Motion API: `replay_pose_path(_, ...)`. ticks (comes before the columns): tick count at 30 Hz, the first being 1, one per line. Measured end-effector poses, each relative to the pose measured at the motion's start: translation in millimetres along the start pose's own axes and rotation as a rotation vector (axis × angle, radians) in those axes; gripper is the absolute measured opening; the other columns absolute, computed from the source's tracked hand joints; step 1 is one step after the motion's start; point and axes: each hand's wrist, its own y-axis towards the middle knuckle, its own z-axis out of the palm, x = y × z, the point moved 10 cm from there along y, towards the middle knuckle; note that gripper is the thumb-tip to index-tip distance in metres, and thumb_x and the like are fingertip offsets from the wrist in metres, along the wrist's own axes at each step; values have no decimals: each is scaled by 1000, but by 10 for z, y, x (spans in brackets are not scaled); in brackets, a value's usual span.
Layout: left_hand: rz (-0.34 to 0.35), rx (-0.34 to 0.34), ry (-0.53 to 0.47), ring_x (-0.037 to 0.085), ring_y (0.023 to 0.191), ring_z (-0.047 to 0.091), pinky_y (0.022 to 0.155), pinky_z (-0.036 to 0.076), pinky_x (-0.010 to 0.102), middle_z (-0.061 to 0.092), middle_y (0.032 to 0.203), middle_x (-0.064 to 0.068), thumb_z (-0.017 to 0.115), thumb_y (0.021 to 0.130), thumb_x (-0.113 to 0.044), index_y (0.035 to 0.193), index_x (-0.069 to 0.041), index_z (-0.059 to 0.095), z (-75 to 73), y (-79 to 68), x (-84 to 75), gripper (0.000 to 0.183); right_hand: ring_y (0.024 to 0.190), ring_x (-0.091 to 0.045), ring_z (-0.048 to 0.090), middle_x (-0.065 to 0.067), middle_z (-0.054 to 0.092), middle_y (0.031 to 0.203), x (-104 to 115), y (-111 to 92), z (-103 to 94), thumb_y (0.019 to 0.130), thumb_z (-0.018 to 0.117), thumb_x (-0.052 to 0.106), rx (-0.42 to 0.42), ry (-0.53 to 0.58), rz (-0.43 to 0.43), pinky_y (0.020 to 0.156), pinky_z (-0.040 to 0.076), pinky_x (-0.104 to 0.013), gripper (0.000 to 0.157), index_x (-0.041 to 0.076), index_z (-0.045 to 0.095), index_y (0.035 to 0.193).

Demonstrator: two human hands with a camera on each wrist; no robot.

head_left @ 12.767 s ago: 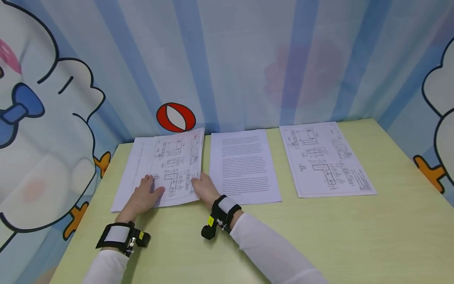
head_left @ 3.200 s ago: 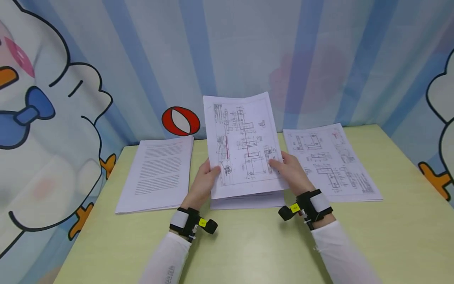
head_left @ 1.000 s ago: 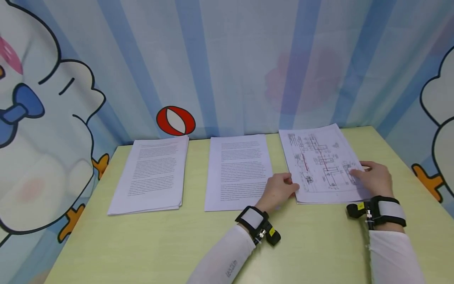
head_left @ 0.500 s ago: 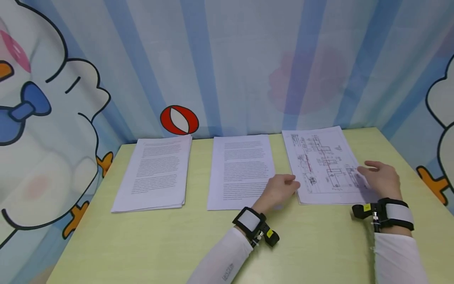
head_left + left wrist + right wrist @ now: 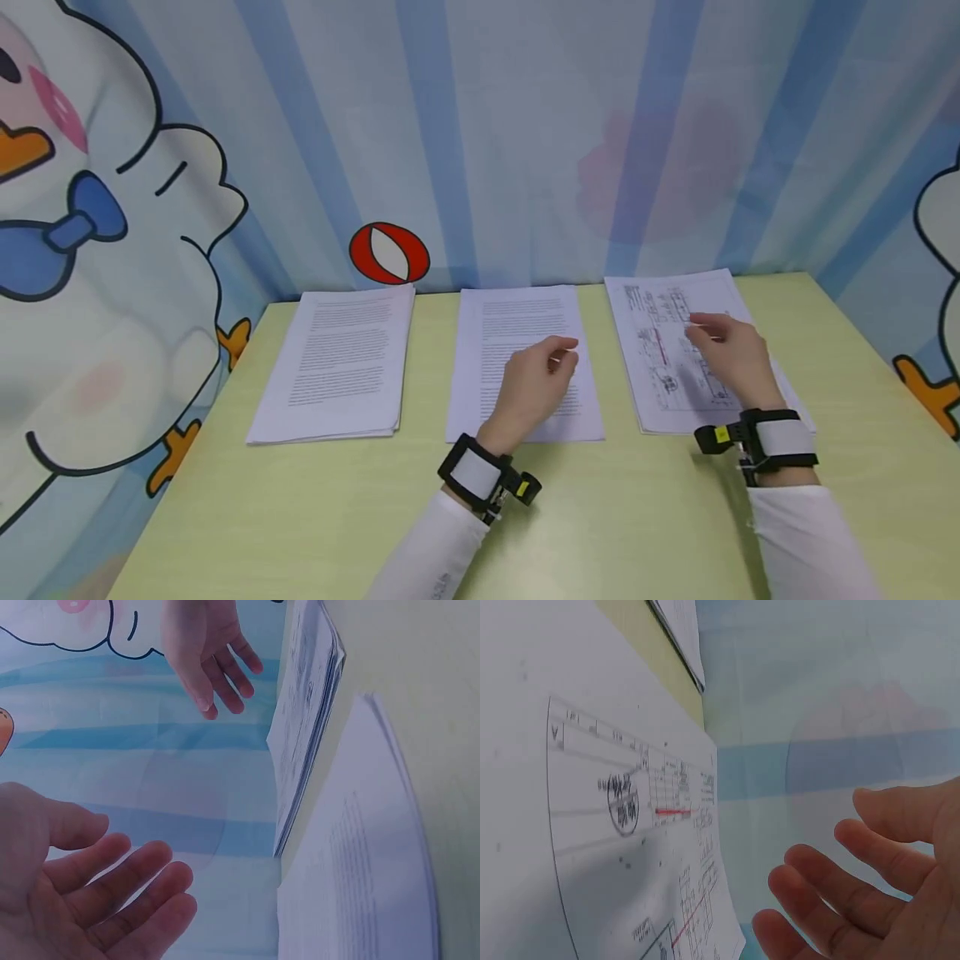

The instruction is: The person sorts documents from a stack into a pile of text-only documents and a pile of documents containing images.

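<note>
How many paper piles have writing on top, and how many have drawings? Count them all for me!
Writing piles: 2 (left pile, middle pile)
Drawing piles: 1 (right pile)
Total: 3 piles

Printed text (image 5: 341, 354) illegibly small

The left hand (image 5: 71, 900) is seen lower left, the right hand (image 5: 201, 637) top centre; drawings (image 5: 301, 712) are stacked upper right, pages (image 5: 360, 847) lower right.
</note>
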Motion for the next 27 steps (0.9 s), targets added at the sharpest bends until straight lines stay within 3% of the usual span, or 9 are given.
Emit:
replay_pose_path(3,71,-48,55,3,78,57,67,47,19,69,93,0,50,92,-23,111,-13,63,-213,-33,-34,25,100,-31,55,-14,59,115,209,-15,122,87,38,63,-8,22,-60,74,46,-49,60,24,47,132)
replay_pose_path(5,82,-76,79,5,78,58,68,47,21,68,93,1,50,92,-23,111,-13,63,-351,-53,-9,25,98,-30,55,-13,60,112,407,-61,202,88,39,61,-5,40,-88,72,46,-47,59,24,44,134)
replay_pose_path(13,30,-153,101,9,82,58,71,49,28,68,94,2,51,92,-22,112,-12,62,-826,-161,264,25,91,-34,58,-23,63,104,1590,-523,303,93,50,29,80,157,-166,74,47,-47,50,6,38,135)
replay_pose_path(20,-40,-205,120,11,83,59,72,51,31,67,94,4,51,92,-23,112,-12,62,-1196,-246,594,25,87,-27,59,-18,66,99,1948,-665,560,92,51,22,96,208,-221,69,48,-42,51,7,34,138)
replay_pose_path(27,-99,-202,162,15,88,59,73,51,36,67,101,6,51,93,-23,113,-10,61,-1510,-417,978,27,82,-20,60,-12,67,98,2305,-822,873,91,53,21,116,245,-302,70,48,-39,52,9,34,138)
